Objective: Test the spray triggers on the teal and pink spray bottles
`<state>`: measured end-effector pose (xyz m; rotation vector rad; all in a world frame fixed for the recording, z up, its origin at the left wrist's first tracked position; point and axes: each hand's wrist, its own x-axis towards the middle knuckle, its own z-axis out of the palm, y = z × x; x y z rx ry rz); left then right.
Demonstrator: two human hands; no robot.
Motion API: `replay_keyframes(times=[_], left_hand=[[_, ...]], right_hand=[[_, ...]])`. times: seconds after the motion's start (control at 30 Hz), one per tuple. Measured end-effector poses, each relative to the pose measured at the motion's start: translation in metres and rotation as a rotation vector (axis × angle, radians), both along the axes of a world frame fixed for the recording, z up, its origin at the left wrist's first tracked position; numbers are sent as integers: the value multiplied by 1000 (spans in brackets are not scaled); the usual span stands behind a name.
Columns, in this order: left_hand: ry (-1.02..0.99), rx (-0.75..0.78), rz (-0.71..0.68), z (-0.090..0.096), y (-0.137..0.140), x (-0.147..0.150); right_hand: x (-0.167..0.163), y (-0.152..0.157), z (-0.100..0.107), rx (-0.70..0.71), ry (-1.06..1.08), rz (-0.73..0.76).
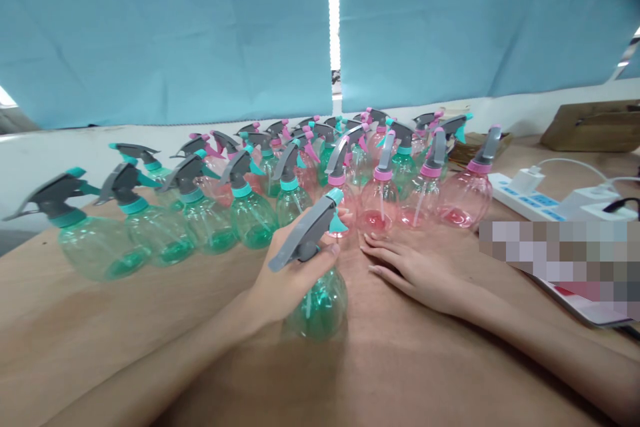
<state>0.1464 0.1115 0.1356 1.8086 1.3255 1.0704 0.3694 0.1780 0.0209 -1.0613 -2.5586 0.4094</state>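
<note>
My left hand (293, 273) is wrapped round the neck of a green spray bottle (323, 307) with a grey trigger head and teal nozzle. That bottle is upright near the middle of the table, in front of the others. Flat on the wood lies my right hand (410, 267), fingers stretched out and holding nothing. Its fingertips are close to the base of a pink spray bottle (380, 203). Left of my left hand runs a row of green spray bottles (254, 220). More pink ones (466, 197) stand beyond my right hand.
Several more green and pink bottles crowd the back of the wooden table (225, 367). On the right are a white power strip (530, 199) with plugs and cables, a blurred-out device (595, 307), and a brown pouch (593, 127). A blue curtain (200, 33) hangs behind.
</note>
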Motion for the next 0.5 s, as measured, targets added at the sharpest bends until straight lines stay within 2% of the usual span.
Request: replay_keyframes(times=[0.2,0.4,0.5], left_hand=[[20,-13,51,3,-3,1],[-25,-28,-210,8,-4,-5],[-32,-62,-271,10,-8,-6]], right_hand=[[0,0,1,17,-7,8],[0,-1,4,23,-31,13],[0,-1,4,28,-28,7]])
